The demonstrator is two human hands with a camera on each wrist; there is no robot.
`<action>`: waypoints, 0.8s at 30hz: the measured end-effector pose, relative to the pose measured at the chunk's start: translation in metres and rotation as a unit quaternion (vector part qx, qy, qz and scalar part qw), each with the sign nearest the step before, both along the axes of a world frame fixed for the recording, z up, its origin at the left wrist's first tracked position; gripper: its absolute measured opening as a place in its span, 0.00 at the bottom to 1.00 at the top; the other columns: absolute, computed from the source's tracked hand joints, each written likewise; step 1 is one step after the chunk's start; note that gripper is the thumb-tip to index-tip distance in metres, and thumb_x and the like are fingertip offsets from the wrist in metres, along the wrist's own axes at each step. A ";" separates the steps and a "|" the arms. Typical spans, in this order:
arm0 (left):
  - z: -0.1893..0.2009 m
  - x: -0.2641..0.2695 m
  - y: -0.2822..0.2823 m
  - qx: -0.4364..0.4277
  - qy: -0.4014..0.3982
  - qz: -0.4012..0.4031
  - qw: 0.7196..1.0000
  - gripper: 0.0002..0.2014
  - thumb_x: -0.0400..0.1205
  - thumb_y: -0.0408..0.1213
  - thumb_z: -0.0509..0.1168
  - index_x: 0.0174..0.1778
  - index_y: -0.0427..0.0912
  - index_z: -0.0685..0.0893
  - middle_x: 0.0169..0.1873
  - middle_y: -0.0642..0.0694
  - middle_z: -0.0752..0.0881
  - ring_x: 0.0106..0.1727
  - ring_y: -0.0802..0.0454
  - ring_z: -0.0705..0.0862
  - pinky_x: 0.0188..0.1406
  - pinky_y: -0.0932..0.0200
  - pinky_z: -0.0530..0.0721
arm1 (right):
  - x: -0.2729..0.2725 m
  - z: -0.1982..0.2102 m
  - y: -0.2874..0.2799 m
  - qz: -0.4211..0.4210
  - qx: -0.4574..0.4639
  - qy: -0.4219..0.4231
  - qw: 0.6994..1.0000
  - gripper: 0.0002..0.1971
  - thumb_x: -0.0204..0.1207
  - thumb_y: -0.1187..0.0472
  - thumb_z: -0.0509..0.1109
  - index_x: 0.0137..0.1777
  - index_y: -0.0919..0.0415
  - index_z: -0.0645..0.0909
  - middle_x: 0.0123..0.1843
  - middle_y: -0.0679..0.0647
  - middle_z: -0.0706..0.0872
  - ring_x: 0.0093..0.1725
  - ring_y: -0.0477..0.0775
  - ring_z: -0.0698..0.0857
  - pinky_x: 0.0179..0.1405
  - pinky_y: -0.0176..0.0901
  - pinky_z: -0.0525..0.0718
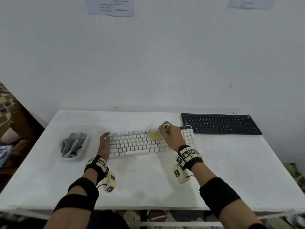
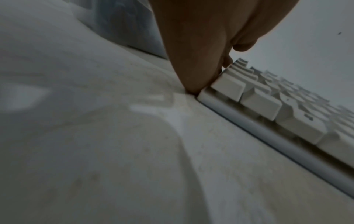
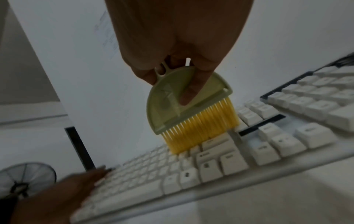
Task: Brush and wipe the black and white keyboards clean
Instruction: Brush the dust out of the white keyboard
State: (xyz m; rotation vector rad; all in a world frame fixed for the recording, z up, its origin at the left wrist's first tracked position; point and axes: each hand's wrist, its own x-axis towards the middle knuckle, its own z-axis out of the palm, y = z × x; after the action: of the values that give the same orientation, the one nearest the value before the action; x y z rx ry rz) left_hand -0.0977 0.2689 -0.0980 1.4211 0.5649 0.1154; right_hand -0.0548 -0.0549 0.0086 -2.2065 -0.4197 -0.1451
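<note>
The white keyboard [image 1: 140,142] lies mid-table; its keys also fill the right wrist view [image 3: 220,160] and the left wrist view [image 2: 268,103]. My right hand [image 1: 168,134] pinches a small green brush [image 3: 172,103], and its yellow bristles [image 3: 201,127] touch the upper key rows right of centre. My left hand [image 1: 104,142] rests with straight fingers against the keyboard's left edge, seen close in the left wrist view [image 2: 195,63]. The black keyboard [image 1: 221,123] sits untouched at the back right.
A clear plastic tub [image 1: 74,144] holding grey cloths stands left of the white keyboard. The white table [image 1: 148,182] butts against a wall at the back. A fan [image 3: 25,178] shows low in the right wrist view.
</note>
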 end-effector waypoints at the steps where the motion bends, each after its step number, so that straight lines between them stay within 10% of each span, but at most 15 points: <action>1: 0.008 -0.002 -0.003 0.007 -0.002 0.002 1.000 0.10 0.94 0.50 0.52 0.68 0.65 0.75 0.73 0.35 0.79 0.71 0.34 0.81 0.73 0.31 0.80 | -0.001 -0.002 0.000 0.011 -0.001 -0.001 1.000 0.11 0.87 0.54 0.65 0.44 0.57 0.80 0.30 0.46 0.83 0.29 0.43 0.80 0.30 0.36 0.77; 6: 0.024 -0.007 -0.012 -0.070 0.054 0.031 0.996 0.35 0.84 0.70 0.58 0.77 0.46 0.72 0.69 0.39 0.84 0.71 0.36 0.83 0.66 0.41 0.84 | 0.010 0.000 -0.019 -0.012 -0.063 -0.029 0.998 0.10 0.86 0.56 0.66 0.42 0.56 0.77 0.27 0.50 0.81 0.28 0.49 0.81 0.28 0.43 0.78; 9: 0.056 -0.018 -0.030 -0.113 0.065 0.025 0.991 0.24 0.92 0.59 0.47 0.58 0.45 0.80 0.52 0.42 0.88 0.58 0.38 0.85 0.55 0.51 0.82 | 0.013 0.004 -0.024 -0.034 -0.070 -0.037 0.996 0.12 0.87 0.55 0.65 0.41 0.57 0.77 0.27 0.49 0.81 0.27 0.47 0.80 0.27 0.40 0.75; 13: 0.061 -0.018 -0.037 -0.099 0.055 0.029 0.993 0.20 0.94 0.54 0.45 0.55 0.46 0.77 0.59 0.41 0.81 0.60 0.37 0.83 0.57 0.50 0.79 | 0.005 0.005 -0.013 -0.007 -0.023 -0.003 1.000 0.13 0.87 0.54 0.65 0.42 0.61 0.80 0.30 0.54 0.85 0.29 0.54 0.83 0.30 0.44 0.79; 18: 0.043 -0.009 -0.017 -0.140 0.049 0.058 0.987 0.30 0.92 0.59 0.51 0.85 0.44 0.65 0.73 0.34 0.79 0.76 0.33 0.78 0.66 0.43 0.77 | 0.009 0.006 -0.025 0.007 -0.096 -0.013 0.995 0.12 0.87 0.54 0.64 0.44 0.57 0.78 0.31 0.53 0.86 0.31 0.53 0.85 0.33 0.45 0.80; 24: 0.034 -0.006 -0.014 -0.117 0.025 0.032 0.992 0.20 0.92 0.58 0.52 0.73 0.52 0.76 0.62 0.40 0.86 0.60 0.39 0.85 0.68 0.42 0.79 | 0.015 0.010 -0.053 -0.056 -0.077 0.011 0.995 0.19 0.87 0.55 0.65 0.34 0.61 0.76 0.25 0.50 0.77 0.25 0.48 0.72 0.28 0.39 0.70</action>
State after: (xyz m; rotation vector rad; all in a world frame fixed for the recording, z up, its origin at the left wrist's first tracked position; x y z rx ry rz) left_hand -0.1033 0.2547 -0.0644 1.1815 0.6443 0.0638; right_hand -0.0401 -0.1078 0.0188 -2.3824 -0.3028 -0.1536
